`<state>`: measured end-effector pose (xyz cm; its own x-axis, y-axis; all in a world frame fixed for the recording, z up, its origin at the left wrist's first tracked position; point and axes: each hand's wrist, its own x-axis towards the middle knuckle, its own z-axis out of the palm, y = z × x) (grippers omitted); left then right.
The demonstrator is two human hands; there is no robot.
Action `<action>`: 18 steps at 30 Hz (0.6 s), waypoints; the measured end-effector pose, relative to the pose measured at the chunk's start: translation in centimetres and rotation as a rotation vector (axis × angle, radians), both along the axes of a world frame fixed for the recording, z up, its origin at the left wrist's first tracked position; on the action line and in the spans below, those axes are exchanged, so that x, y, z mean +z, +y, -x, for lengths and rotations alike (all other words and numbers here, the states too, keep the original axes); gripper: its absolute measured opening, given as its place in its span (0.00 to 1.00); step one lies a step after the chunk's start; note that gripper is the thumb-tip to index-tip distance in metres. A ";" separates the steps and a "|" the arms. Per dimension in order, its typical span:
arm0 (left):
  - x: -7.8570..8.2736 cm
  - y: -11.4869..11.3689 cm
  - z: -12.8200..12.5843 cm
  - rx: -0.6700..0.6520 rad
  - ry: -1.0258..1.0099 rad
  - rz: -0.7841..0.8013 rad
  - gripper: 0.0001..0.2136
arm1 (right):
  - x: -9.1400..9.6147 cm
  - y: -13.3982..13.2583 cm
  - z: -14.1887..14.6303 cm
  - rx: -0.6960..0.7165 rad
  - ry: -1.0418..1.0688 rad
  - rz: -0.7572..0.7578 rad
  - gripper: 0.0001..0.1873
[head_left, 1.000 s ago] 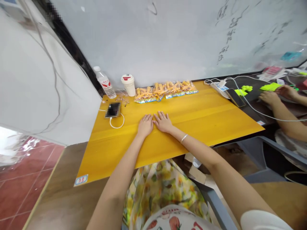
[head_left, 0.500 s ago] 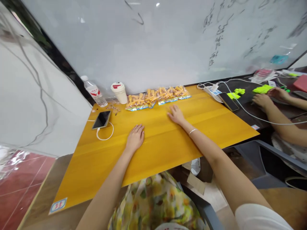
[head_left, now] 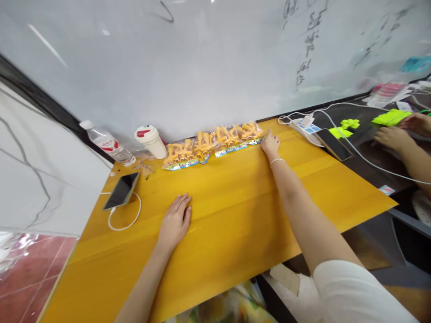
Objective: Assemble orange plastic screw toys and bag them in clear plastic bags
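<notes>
My left hand (head_left: pixel 174 223) lies flat on the yellow tabletop (head_left: pixel 215 233), fingers stretched out and holding nothing. Farther off, my right hand (head_left: pixel 270 143) reaches to the right end of a row of clear plastic bags. Its fingers are partly extended at the edge of the right-hand bag (head_left: pixel 235 137), which holds several orange plastic pieces; whether they touch it is unclear. Another bag of orange pieces (head_left: pixel 185 152) continues the row to the left, along the foot of the whiteboard.
At the left stand a water bottle (head_left: pixel 109 144) and a white cup (head_left: pixel 151 141), with a phone (head_left: pixel 121 190) on a cable nearer me. To the right are a power strip (head_left: pixel 308 128), another phone (head_left: pixel 334 144), and a co-worker's hands (head_left: pixel 395 137) at bright yellow-green pieces.
My right hand has moved forward and right, from the bare tabletop to the end of the bag row. The left hand still rests on the table. The camera view has shifted.
</notes>
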<state>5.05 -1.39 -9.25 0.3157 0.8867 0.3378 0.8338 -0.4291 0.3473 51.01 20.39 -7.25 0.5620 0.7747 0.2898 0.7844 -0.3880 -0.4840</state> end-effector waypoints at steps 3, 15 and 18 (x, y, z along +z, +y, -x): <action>0.1 0.0 0.0 0.005 0.007 0.013 0.20 | 0.0 0.8 -1.2 -0.016 0.071 -0.017 0.26; 0.1 0.2 -0.1 -0.003 -0.017 0.009 0.21 | 0.9 -4.1 -1.7 -0.072 0.105 -0.040 0.22; 0.1 0.2 -0.1 -0.013 -0.013 -0.004 0.21 | 1.0 -6.6 -1.4 -0.041 0.124 -0.027 0.19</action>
<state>5.18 -1.19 -9.14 0.3227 0.8813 0.3452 0.8234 -0.4413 0.3567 52.44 13.78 -6.23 0.6263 0.7430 0.2363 0.7012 -0.4043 -0.5873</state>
